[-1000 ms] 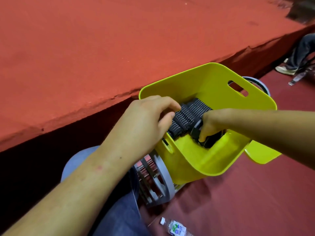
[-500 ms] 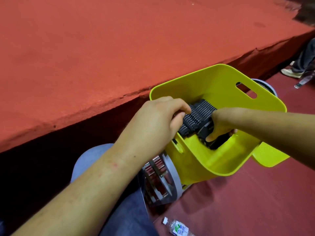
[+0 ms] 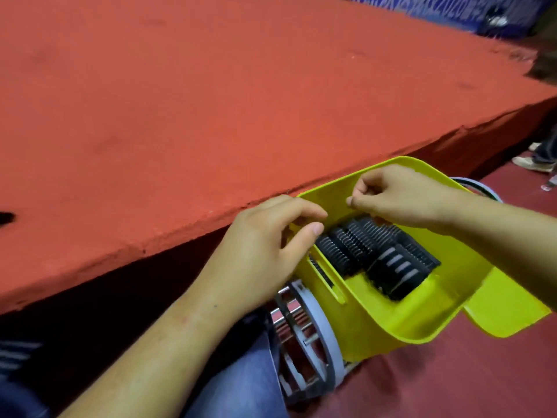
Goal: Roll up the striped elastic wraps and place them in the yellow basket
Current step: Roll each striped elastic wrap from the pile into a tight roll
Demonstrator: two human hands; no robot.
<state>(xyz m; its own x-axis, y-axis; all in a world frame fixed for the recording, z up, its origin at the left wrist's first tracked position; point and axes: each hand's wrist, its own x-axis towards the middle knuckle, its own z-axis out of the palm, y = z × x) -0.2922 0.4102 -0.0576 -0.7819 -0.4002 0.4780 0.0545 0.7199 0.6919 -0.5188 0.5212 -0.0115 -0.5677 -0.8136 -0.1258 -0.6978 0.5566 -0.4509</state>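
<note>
Wraps (image 3: 370,251) lie in yellow basket (image 3: 391,321); left hand (image 3: 265,251) pinches rim, right hand (image 3: 401,197) curled empty; banner (image 3: 452,7) unreadable.

Black rolled wraps (image 3: 376,257) with pale stripes, packed side by side — they're lying down in the yellow basket (image 3: 391,324). The basket sits tilted — open mouth up.

A red platform (image 3: 180,101) fills the far left. A grey cage (image 3: 304,336) sits near, maroon floor (image 3: 452,384) to its right. A shoe (image 3: 532,164) lies far right.
</note>
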